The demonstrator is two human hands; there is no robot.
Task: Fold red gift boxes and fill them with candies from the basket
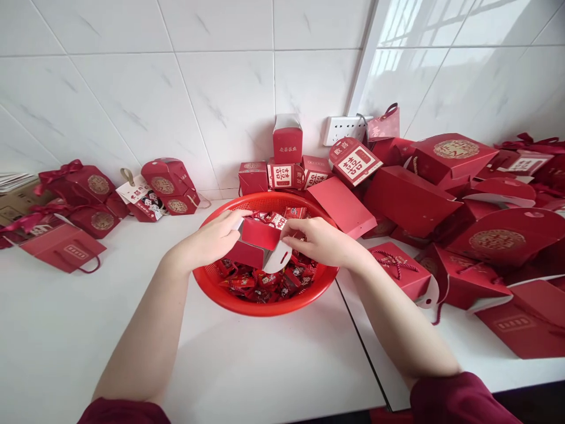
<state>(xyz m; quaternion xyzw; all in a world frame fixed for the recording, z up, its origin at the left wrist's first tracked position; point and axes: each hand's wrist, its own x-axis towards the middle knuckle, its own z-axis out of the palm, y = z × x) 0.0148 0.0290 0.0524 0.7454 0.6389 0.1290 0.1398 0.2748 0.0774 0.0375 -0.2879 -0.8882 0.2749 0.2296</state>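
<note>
A red gift box [247, 252] with its flaps open is held tilted over a red plastic basket [265, 306]. My left hand [216, 238] grips the box's left side, fingers along its upper edge. My right hand [315, 238] has its fingers closed at the right edge, by a flap whose white inner face shows. Red-wrapped candies [265, 282] fill the basket below. Some wrapped pieces show at the box's far edge; whether they lie inside it or behind it I cannot tell.
Many red gift boxes [459, 156] are piled at the right. Several small boxes [285, 176] stand against the tiled wall behind the basket. More boxes [95, 182], some with ribbons, sit at the left. A white power strip [346, 129] is on the wall.
</note>
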